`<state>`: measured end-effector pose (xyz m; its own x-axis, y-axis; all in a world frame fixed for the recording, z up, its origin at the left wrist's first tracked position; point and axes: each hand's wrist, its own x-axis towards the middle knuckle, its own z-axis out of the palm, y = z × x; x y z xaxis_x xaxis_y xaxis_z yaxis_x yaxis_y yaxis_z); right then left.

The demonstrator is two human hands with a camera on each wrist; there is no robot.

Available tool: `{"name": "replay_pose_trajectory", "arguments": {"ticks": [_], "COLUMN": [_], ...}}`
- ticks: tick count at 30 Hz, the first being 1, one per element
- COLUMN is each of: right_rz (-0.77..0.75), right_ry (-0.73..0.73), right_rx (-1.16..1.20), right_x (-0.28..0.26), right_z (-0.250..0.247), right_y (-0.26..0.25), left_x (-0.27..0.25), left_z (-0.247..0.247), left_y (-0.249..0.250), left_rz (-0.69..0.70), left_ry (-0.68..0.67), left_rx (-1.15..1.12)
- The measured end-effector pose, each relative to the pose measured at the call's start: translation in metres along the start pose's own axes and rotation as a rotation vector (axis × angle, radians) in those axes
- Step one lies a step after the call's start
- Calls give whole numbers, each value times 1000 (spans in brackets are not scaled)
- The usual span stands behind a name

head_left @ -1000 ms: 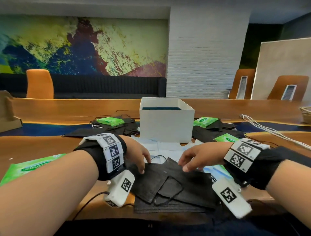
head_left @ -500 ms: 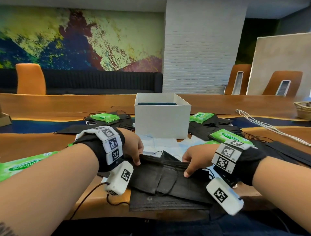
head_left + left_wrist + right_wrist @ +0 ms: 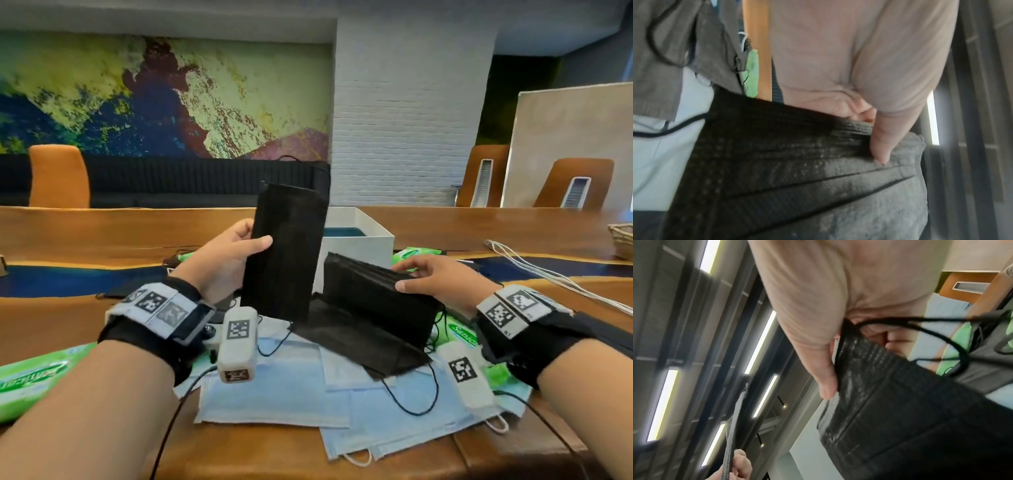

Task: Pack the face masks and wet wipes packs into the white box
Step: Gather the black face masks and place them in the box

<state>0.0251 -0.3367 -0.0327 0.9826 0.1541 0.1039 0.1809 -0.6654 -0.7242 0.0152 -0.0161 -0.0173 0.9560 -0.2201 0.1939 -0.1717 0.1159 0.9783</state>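
Upright, pleated black mask stack (image 3: pixel 286 253) in left grip (image 3: pixel 222 257); second black stack (image 3: pixel 373 301) clamped in right grip (image 3: pixel 435 277).

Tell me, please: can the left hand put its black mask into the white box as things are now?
Probably yes. The left hand holds its black mask upright, right before the white box, whose top is open. Nothing stands between them; the right hand holds its stack lower, to the side.
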Motion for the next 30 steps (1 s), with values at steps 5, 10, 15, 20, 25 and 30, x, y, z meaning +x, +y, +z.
{"name": "replay_pose_trajectory", "arguments": {"ticks": [5,10,15,20,25,30], "right_rz": [-86,-163,-196,-201,-229,-233], "right_ry": [2,156,249,313,413,295], "right_rx": [200,706,870,906,677,737], "right_x": [2,20,42,52,48,47], "right_z": [-4,-2,23,52,64,70], "right_y": [-7,-14,-30,-41,-28,-22], "left_x": [17,34,41,37,34,28], "left_z": [1,6,5,4,5,18], "left_y": [-28,-54,-66,-70,-73,-67], "left_rz": [66,109,78,76,84,154], "left_ry": [30,126,183,182,148,77], "left_rx": [-225,-357,-404,-402,-411,-441]}}
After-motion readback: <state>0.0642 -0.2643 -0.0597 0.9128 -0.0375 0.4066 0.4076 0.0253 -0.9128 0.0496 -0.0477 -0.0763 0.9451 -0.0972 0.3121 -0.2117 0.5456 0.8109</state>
